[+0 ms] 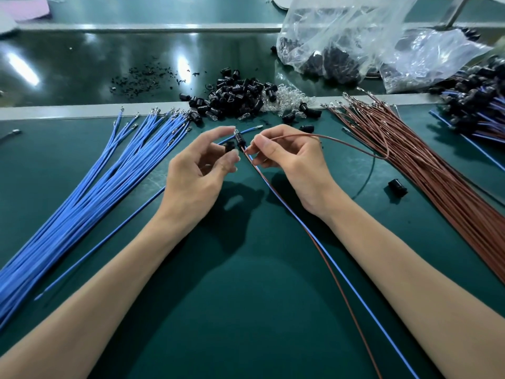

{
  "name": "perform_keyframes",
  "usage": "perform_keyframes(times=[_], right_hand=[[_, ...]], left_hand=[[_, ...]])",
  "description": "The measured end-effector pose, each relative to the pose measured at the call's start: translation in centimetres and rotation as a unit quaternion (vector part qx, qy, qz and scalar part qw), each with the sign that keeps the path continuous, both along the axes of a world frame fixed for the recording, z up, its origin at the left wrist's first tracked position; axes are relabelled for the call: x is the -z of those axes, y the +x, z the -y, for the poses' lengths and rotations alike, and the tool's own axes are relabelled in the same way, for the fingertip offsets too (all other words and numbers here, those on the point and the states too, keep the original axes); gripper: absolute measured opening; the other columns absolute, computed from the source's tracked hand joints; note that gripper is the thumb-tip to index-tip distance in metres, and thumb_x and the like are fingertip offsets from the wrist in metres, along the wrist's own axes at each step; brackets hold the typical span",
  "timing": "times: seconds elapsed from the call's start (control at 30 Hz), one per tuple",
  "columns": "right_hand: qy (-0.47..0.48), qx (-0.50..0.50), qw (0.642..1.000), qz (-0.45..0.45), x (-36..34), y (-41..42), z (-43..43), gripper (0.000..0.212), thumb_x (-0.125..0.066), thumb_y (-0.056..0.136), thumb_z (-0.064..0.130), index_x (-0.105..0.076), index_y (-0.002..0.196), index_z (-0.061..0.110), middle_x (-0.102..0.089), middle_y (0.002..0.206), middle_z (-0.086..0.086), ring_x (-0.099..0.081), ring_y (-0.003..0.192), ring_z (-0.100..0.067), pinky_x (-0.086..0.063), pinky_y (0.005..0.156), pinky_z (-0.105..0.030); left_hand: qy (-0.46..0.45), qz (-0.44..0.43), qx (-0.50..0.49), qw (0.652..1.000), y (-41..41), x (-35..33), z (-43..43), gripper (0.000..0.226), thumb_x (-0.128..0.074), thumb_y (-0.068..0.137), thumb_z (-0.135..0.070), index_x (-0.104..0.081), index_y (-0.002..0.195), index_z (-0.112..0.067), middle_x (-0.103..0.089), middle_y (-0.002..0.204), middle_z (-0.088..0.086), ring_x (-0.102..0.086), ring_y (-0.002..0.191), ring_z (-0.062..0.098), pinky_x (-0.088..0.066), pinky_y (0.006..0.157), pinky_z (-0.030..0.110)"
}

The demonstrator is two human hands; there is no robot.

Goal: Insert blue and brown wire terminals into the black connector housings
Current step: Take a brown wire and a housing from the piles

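Green mat [246,310] — slim wires [269,187], cylindrical black housing [240,139]

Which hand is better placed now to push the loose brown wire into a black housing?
Right, probably. The right hand pinches the brown wire, and the brown pile lies on its side. The left hand holds a black housing.

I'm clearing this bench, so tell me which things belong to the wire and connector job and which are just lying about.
In the job: left hand, right hand, black connector housing, brown wire, blue wire bundle, brown wire bundle, pile of housings, plastic bag of black parts.
Lying about: black scraps, pink item.
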State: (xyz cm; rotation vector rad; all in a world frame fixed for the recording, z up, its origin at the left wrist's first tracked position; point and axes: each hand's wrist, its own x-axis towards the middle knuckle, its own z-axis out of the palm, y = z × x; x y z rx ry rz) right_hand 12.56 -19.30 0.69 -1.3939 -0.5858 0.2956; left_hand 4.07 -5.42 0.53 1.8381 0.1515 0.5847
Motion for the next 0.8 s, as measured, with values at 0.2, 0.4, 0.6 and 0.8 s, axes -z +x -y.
perform_keyframes(times=[0.2, 0.4, 0.6, 0.8], right_hand=[[-0.002, -0.023, 1.0, -0.013, -0.06, -0.01, 0.16, 0.012, -0.057, 0.092, 0.013, -0.066, 0.084, 0.013, -0.072, 0.08, 0.002, -0.066, 0.07, -0.011, -0.05, 0.068, -0.021], [0.002, -0.054, 0.998, -0.038, -0.24, 0.3, 0.15, 0.027, -0.051, 0.089, 0.027, -0.072, 0.076, 0.018, -0.067, 0.077, 0.002, -0.057, 0.069, -0.011, -0.047, 0.066, -0.02], [0.035, -0.055, 0.995, -0.071, -0.23, 0.52, 0.33, 0.014, -0.056, 0.087, 0.015, -0.07, 0.085, 0.012, -0.062, 0.069, 0.003, -0.054, 0.065, -0.009, -0.049, 0.065, -0.02], [0.073, -0.039, 0.993, -0.088, -0.21, 0.56, 0.36, 0.015, -0.063, 0.085, 0.002, -0.062, 0.076, 0.013, -0.069, 0.07, -0.002, -0.059, 0.059, -0.008, -0.051, 0.062, -0.02]], left_hand=[[-0.001, 0.025, -0.01, 1.0, 0.11, 0.24, -0.26, 0.022, -0.067, 0.087, -0.01, -0.065, 0.095, -0.03, -0.066, 0.086, -0.007, -0.059, 0.078, -0.001, -0.047, 0.076, 0.014], [-0.048, 0.022, -0.006, 0.999, 0.13, 0.19, -0.31, 0.021, -0.071, 0.083, -0.007, -0.06, 0.087, -0.024, -0.065, 0.088, -0.005, -0.059, 0.074, 0.006, -0.045, 0.068, 0.014], [-0.093, 0.036, 0.025, 0.995, -0.01, -0.06, -0.2, 0.019, -0.07, 0.081, -0.007, -0.059, 0.09, -0.021, -0.064, 0.09, -0.002, -0.064, 0.093, 0.041, -0.048, 0.08, 0.027], [-0.117, 0.047, 0.038, 0.991, -0.04, -0.23, -0.08, 0.017, -0.069, 0.075, -0.021, -0.062, 0.089, -0.016, -0.067, 0.081, -0.01, -0.07, 0.078, 0.017, -0.049, 0.077, 0.02]])
